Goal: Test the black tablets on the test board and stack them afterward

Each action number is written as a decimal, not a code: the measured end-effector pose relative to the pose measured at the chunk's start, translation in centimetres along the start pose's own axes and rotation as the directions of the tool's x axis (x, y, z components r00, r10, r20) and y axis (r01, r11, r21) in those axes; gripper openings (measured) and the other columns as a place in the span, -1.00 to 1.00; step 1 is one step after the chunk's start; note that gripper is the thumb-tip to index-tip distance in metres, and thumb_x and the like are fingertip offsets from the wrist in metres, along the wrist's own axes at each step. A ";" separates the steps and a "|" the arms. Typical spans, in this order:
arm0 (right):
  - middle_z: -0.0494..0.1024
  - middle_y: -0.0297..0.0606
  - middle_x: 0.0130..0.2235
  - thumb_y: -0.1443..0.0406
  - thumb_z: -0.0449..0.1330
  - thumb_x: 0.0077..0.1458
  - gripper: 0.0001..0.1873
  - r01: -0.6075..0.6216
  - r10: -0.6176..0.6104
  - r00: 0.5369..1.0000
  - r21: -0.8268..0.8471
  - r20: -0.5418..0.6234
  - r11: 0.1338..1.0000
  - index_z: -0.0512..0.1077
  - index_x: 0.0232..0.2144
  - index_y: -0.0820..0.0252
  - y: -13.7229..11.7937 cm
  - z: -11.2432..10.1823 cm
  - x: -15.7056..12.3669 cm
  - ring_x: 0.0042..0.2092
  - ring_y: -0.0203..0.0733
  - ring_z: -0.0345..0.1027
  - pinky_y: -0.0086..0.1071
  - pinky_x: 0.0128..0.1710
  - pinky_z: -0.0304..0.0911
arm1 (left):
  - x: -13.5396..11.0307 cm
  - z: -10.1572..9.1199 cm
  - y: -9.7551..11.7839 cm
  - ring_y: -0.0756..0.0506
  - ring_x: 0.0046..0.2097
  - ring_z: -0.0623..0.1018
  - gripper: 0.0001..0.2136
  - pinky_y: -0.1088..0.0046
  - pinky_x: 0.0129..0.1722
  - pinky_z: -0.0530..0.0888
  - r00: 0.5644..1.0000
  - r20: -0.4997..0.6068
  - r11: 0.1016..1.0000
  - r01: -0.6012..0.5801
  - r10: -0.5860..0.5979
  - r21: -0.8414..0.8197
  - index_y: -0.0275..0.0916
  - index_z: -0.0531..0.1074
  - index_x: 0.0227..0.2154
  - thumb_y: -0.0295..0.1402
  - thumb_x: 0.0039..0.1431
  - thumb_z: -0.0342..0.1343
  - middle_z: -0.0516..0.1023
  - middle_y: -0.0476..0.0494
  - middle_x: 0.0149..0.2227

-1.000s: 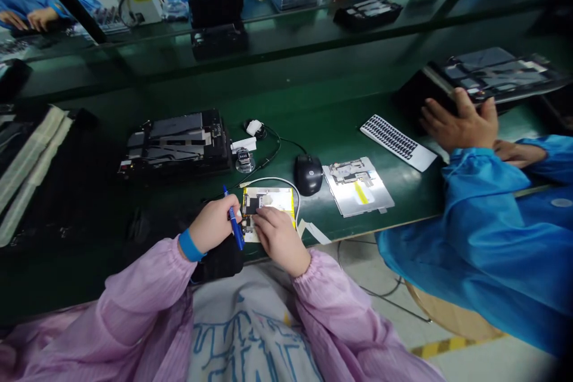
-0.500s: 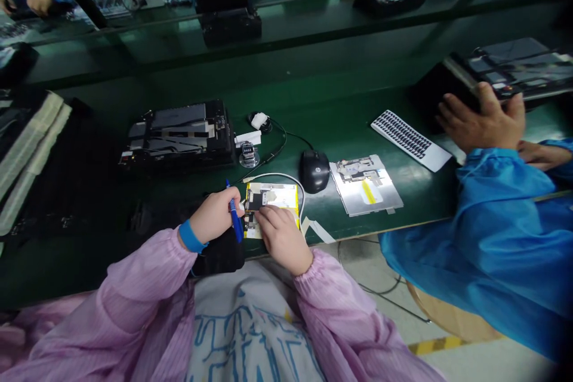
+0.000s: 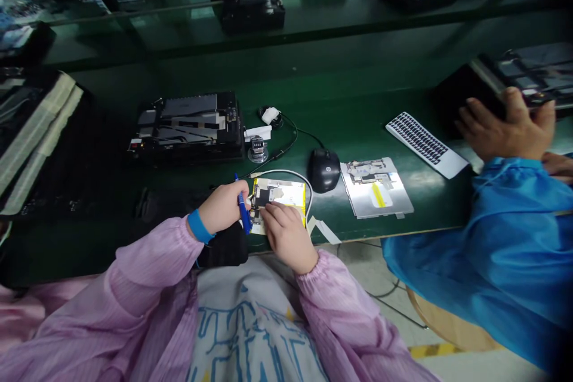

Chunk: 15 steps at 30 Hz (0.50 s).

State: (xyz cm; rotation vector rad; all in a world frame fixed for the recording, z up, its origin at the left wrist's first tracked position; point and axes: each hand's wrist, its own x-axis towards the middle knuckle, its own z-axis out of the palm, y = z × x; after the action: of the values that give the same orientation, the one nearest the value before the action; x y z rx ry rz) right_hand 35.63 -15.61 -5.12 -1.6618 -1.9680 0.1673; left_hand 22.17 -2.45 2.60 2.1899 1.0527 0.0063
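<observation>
My left hand [image 3: 222, 206] is closed round a blue pen-like tool [image 3: 243, 213], its tip down at the left edge of a small yellow-framed board [image 3: 286, 193] lying near the front edge of the green bench. My right hand [image 3: 286, 231] rests on the board's lower part, fingers pressed together on it. A white cable [image 3: 299, 175] loops around the board's far side. Both my sleeves are pink, with a blue band on the left wrist.
A black mouse [image 3: 325, 169] and a silver metal plate [image 3: 376, 187] lie right of the board. A black opened device [image 3: 190, 126] sits behind, a small keypad [image 3: 423, 143] farther right. A person in blue [image 3: 492, 239] handles a tray at right. Dark trays [image 3: 40, 131] fill the left.
Hands stay on the board with the pen. The view has shifted, so everything sits slightly farther right and higher in the picture. The neighbour's hand moved a little right.
</observation>
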 end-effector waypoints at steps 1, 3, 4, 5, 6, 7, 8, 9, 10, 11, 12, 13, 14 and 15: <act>0.46 -0.03 -0.01 0.39 -0.04 0.23 -0.64 0.000 0.000 1.000 0.002 0.005 1.000 0.37 0.03 0.32 0.0 0.0 0.0 0.06 0.01 0.20 -0.10 0.01 0.17 | 0.0 -0.1 0.0 -0.05 -0.46 0.42 -0.84 0.45 -0.43 0.28 1.000 0.005 1.000 0.000 0.000 -0.012 -0.19 0.18 -0.54 -0.49 -0.02 0.07 0.43 0.01 -0.52; 0.45 -0.02 -0.01 0.39 -0.04 0.22 -0.64 0.005 -0.005 1.000 0.007 0.004 1.000 0.38 0.02 0.34 0.0 0.0 0.0 0.06 0.02 0.20 -0.10 0.01 0.17 | 0.1 -0.1 0.0 -0.05 -0.46 0.42 -0.84 0.45 -0.43 0.28 1.000 0.007 1.000 0.001 -0.001 -0.015 -0.19 0.18 -0.55 -0.49 -0.02 0.07 0.43 0.01 -0.53; 0.46 -0.02 -0.01 0.40 -0.04 0.22 -0.64 0.007 -0.007 1.000 0.008 0.000 1.000 0.38 0.02 0.35 0.1 0.0 0.0 0.06 0.02 0.20 -0.11 0.01 0.17 | 0.1 -0.1 0.0 -0.05 -0.46 0.42 -0.84 0.45 -0.43 0.28 1.000 0.007 1.000 0.002 -0.002 -0.007 -0.19 0.18 -0.55 -0.49 -0.02 0.07 0.43 0.01 -0.53; 0.45 -0.02 -0.01 0.40 -0.04 0.22 -0.64 0.007 -0.007 1.000 0.010 -0.003 1.000 0.38 0.02 0.35 0.1 0.0 0.0 0.06 0.02 0.20 -0.11 0.01 0.17 | 0.1 -0.1 0.0 -0.05 -0.46 0.42 -0.84 0.45 -0.43 0.28 1.000 0.006 1.000 0.001 -0.001 0.006 -0.19 0.18 -0.55 -0.49 -0.03 0.08 0.43 0.01 -0.53; 0.45 -0.02 -0.01 0.40 -0.04 0.22 -0.64 0.005 -0.005 1.000 0.011 -0.004 1.000 0.38 0.02 0.34 0.1 0.1 0.0 0.06 0.01 0.20 -0.10 0.01 0.17 | 0.2 0.0 0.1 -0.05 -0.47 0.42 -0.84 0.45 -0.44 0.28 1.000 0.005 1.000 -0.001 0.001 0.020 -0.19 0.19 -0.55 -0.49 -0.03 0.08 0.44 0.01 -0.53; 0.45 -0.02 -0.01 0.40 -0.04 0.22 -0.63 0.001 -0.001 1.000 0.013 -0.004 1.000 0.38 0.02 0.33 0.1 0.1 -0.1 0.06 0.01 0.20 -0.10 0.01 0.17 | 0.2 0.0 0.0 -0.05 -0.47 0.43 -0.85 0.45 -0.44 0.28 1.000 0.003 0.999 -0.005 0.005 0.032 -0.19 0.19 -0.54 -0.50 -0.03 0.08 0.44 0.01 -0.53; 0.45 -0.02 -0.01 0.40 -0.05 0.22 -0.63 -0.003 0.003 1.000 0.016 -0.003 1.000 0.37 0.03 0.32 0.1 0.1 -0.1 0.07 0.01 0.20 -0.09 0.02 0.17 | 0.2 0.1 0.0 -0.05 -0.47 0.43 -0.85 0.45 -0.44 0.28 1.000 0.002 0.999 -0.011 0.011 0.043 -0.19 0.20 -0.54 -0.50 -0.04 0.08 0.44 0.01 -0.53; 0.45 -0.02 -0.01 0.40 -0.05 0.22 -0.63 -0.007 0.007 1.000 0.019 -0.003 1.000 0.37 0.03 0.31 0.1 0.1 -0.1 0.07 0.01 0.20 -0.09 0.02 0.17 | 0.2 0.2 0.0 -0.05 -0.47 0.43 -0.85 0.46 -0.44 0.28 1.000 0.000 0.998 -0.015 0.015 0.053 -0.19 0.20 -0.54 -0.50 -0.04 0.07 0.44 0.01 -0.54; 0.45 -0.02 0.00 0.40 -0.05 0.23 -0.63 -0.010 0.010 1.000 0.020 -0.003 1.000 0.37 0.03 0.30 0.1 0.1 -0.1 0.07 0.01 0.21 -0.09 0.02 0.17 | 0.2 0.2 0.0 -0.05 -0.47 0.43 -0.86 0.46 -0.45 0.28 1.000 -0.001 0.998 -0.018 0.018 0.061 -0.19 0.20 -0.54 -0.51 -0.03 0.07 0.44 0.01 -0.54; 0.45 -0.02 -0.01 0.39 -0.04 0.23 -0.64 -0.009 0.009 1.000 0.019 -0.007 1.000 0.37 0.03 0.30 0.0 0.1 -0.1 0.07 0.00 0.21 -0.09 0.02 0.17 | 0.2 0.3 -0.1 -0.05 -0.47 0.43 -0.86 0.46 -0.45 0.28 1.000 -0.002 0.998 -0.020 0.020 0.067 -0.19 0.20 -0.53 -0.51 -0.03 0.06 0.44 0.01 -0.54; 0.46 -0.03 -0.01 0.38 -0.04 0.23 -0.64 -0.008 0.008 1.000 0.015 -0.013 1.000 0.38 0.02 0.30 0.0 0.1 0.0 0.07 0.00 0.22 -0.10 0.02 0.17 | 0.3 0.3 -0.1 -0.05 -0.47 0.43 -0.86 0.46 -0.45 0.28 1.000 -0.002 0.997 -0.021 0.021 0.072 -0.19 0.20 -0.53 -0.51 -0.03 0.06 0.44 0.01 -0.54; 0.47 -0.04 -0.02 0.37 -0.03 0.24 -0.65 -0.006 0.006 1.000 0.010 -0.022 1.000 0.39 0.01 0.31 -0.1 0.1 0.0 0.06 0.00 0.22 -0.11 0.02 0.18 | 0.3 0.3 -0.1 -0.06 -0.47 0.43 -0.86 0.46 -0.45 0.28 1.000 -0.003 0.997 -0.020 0.020 0.078 -0.19 0.20 -0.53 -0.51 -0.02 0.05 0.44 0.01 -0.54; 0.48 -0.04 -0.03 0.36 -0.02 0.24 -0.66 -0.003 0.003 1.000 0.004 -0.031 1.000 0.39 0.00 0.32 -0.1 0.0 0.0 0.05 0.00 0.23 -0.12 0.01 0.18 | 0.3 0.3 -0.1 -0.06 -0.47 0.43 -0.86 0.46 -0.45 0.27 1.000 -0.001 0.996 -0.020 0.020 0.082 -0.19 0.20 -0.53 -0.51 -0.02 0.05 0.44 0.00 -0.54; 0.48 -0.05 -0.04 0.34 -0.02 0.25 -0.67 -0.001 0.001 0.999 -0.001 -0.040 1.000 0.40 -0.01 0.33 -0.2 0.0 0.1 0.04 0.00 0.24 -0.13 0.01 0.18 | 0.3 0.3 -0.2 -0.06 -0.48 0.43 -0.86 0.45 -0.45 0.27 1.000 0.001 0.996 -0.020 0.020 0.086 -0.19 0.20 -0.53 -0.51 -0.02 0.05 0.44 0.00 -0.54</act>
State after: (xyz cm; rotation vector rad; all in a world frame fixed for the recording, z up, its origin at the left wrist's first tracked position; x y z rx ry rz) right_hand 35.50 -15.58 -5.00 -1.6547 -1.9378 0.1322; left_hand 22.37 -2.36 2.17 2.2774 1.0481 -0.0304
